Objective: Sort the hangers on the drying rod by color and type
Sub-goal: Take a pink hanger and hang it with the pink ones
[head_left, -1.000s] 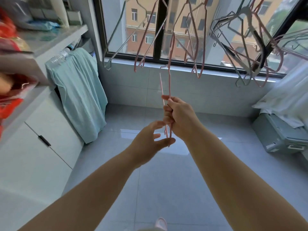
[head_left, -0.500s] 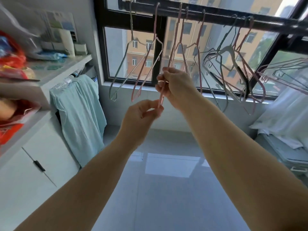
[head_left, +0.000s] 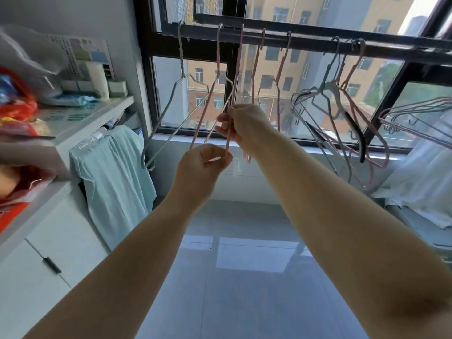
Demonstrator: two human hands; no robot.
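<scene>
Our right hand [head_left: 244, 126] grips a pink hanger [head_left: 238, 69] at the rod [head_left: 318, 41]; our left hand [head_left: 203, 165] pinches its bottom.

The pink hanger [head_left: 238, 69] vanishes inside the curled fingers of the right hand [head_left: 244, 126], and below them its wire ends in the pinch of the left hand [head_left: 200, 165], so its full outline cannot be traced. Right of the fingers, the overlapping hangers [head_left: 335, 94] tangle so that no wire can be followed to its own hook. Farther right, the drying rod [head_left: 318, 41] and the pale hangers [head_left: 415, 108] are cut by the edge, while far left a red bag [head_left: 19, 108] is blurred and cropped.
</scene>
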